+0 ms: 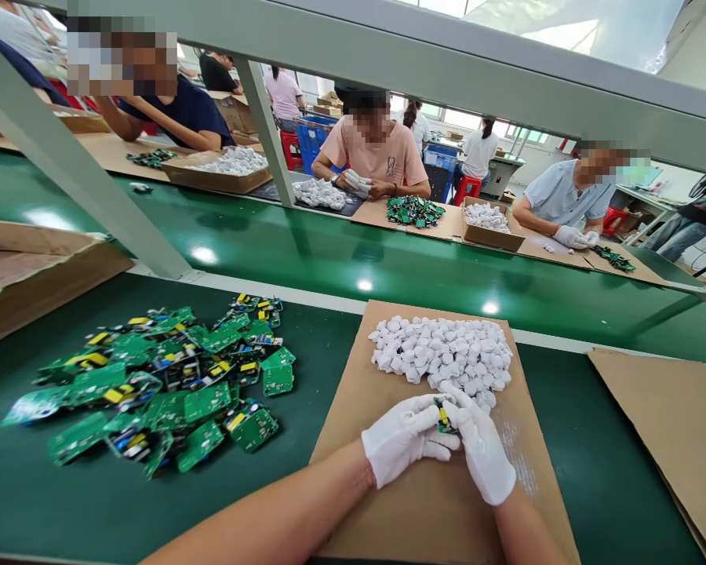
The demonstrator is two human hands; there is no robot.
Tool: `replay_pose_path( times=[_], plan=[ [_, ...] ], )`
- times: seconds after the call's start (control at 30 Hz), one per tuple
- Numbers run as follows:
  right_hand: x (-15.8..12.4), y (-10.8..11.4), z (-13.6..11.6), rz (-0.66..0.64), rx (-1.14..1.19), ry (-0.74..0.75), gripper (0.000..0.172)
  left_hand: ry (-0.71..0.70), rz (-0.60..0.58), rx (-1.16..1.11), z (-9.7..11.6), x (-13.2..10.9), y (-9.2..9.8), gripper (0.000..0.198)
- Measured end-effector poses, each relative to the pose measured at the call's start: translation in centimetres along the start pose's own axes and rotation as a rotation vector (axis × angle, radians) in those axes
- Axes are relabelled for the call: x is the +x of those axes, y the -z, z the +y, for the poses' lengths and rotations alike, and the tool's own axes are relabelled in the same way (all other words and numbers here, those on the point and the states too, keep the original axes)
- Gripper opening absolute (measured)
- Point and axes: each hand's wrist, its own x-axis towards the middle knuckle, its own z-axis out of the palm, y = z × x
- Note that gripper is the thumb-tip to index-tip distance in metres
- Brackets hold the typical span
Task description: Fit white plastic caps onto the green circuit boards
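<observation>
Both of my hands wear white gloves and meet over a cardboard sheet (376, 471). Between them is a small green circuit board (445, 417) with a yellow part on it. My left hand (405, 439) grips the board from the left, its fingers curled. Closed on the board's right side is my right hand (481, 447), which hides part of it. Just beyond my fingers lies a heap of small white pieces (441, 349). To the left, a pile of loose green circuit boards (170, 380) with yellow and blue parts spreads over the dark green bench.
A cardboard box (52, 290) stands at the far left; more flat cardboard (671, 424) lies right. A metal frame post (88, 157) and beam (447, 78) cross ahead. Beyond the green belt (306, 251), several people sit with similar boards and boxes of white pieces (488, 224).
</observation>
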Motion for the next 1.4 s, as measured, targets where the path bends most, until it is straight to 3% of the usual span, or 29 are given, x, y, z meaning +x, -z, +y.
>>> replay_pose_path(
  times=[0.27, 0.37, 0.53, 0.73, 0.9, 1.07, 1.3, 1.4],
  plan=[
    [-0.1, -0.1, 1.1, -0.030, -0.161, 0.047, 0.038, 0.083, 0.046, 0.010, -0.4, 0.0, 0.7, 0.020],
    [-0.2, -0.2, 1.2, -0.034, -0.111, 0.041, 0.039, 0.088, 0.044, 0.013, -0.2, 0.0, 0.7, 0.022],
    [-0.2, -0.1, -0.1, -0.101, 0.134, -0.032, 0.055, 0.095, 0.012, -0.009, -0.1, 0.0, 0.6, 0.027],
    [-0.2, -0.7, 0.4, -0.066, 0.086, -0.073, 0.043, 0.079, 0.028, 0.022, -0.4, 0.0, 0.9, 0.024],
    [-0.3, -0.3, 0.7, -0.041, 0.205, -0.062, 0.051, 0.095, -0.058, 0.012, 0.2, -0.1, 0.6, 0.035],
    [-0.1, -0.1, 0.3, -0.011, 0.250, -0.154, 0.051, 0.070, -0.069, 0.031, 0.8, -0.1, 0.1, 0.028],
    [0.4, -1.0, -0.4, -0.028, 0.184, -0.197, 0.049, -0.027, 0.082, 0.385, 0.4, 0.2, -0.2, 0.031],
    [0.2, -0.9, -0.3, -0.017, 0.161, -0.176, 0.046, -0.010, 0.099, 0.416, 0.5, 0.2, -0.5, 0.035]
  ],
)
